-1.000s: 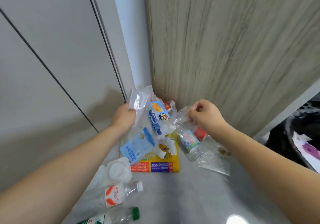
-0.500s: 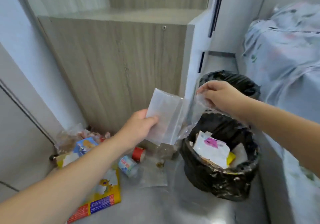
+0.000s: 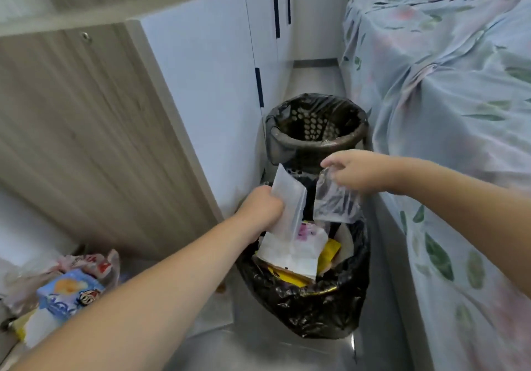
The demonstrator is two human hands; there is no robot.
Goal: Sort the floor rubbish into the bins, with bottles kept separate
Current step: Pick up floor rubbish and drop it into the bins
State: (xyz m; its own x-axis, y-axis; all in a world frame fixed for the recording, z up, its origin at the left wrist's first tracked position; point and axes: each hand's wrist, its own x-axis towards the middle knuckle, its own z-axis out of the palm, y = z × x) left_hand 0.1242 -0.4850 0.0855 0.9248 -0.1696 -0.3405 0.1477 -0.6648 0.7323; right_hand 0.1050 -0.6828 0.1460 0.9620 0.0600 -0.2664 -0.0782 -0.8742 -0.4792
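clear plastic bag (image 3: 334,202) hanging over near black-lined bin (image 3: 310,310), white wrapper (image 3: 287,201) upright above it, far bin (image 3: 316,129) behind

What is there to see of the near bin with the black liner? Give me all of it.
The near bin stands on the floor between the wooden cabinet and the bed, in front of a second lined bin. Its crinkled, glossy black liner folds over the rim. It holds white paper and yellow wrappers. Both hands hold clear bags above it.
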